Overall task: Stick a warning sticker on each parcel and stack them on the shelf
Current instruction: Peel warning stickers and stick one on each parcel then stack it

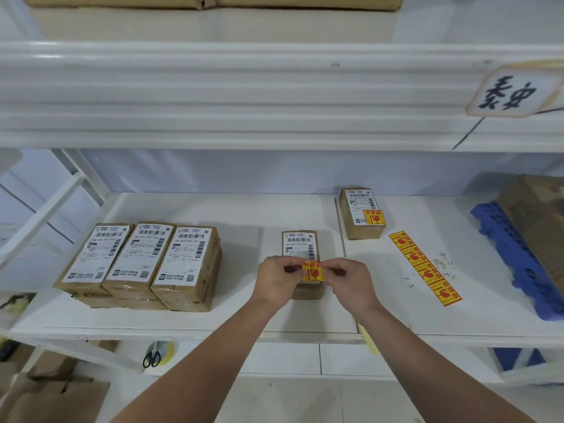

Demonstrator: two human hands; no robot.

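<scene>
1. Both hands are close together in the lower centre of the frame. The left hand (279,277) and right hand (351,279) each pinch a side edge of one warning sticker (312,272), stretching it flat between them.
2. The sticker hangs over the near end of the centre parcel (300,244), which lies flat on the shelf (232,319). I cannot tell whether it touches the parcel yet.
3. To do this step well, I would keep the sticker taut and level. Land it on the lower part of the white label, away from the barcode, setting one edge down first. Then smooth across with a thumb so no crease forms.
4. Squaring it to the parcel's edges would match the finished parcel (361,213) in the upper right of the shelf, which carries its sticker at the label's lower corner.
5. Count of parcels:
   - One is under the hands.
   - One is already stickered.
   - The left block of parcels (137,264) shows three on top with a layer beneath, whose number is hidden.
6. Count of stickers:
   - One is in the hands.
   - One is applied.
   - The sticker strip (424,267), at the right, holds about five.
7. Below the shelf, at lower left, are one pair of scissors (151,357) and one tape roll (166,351).
</scene>
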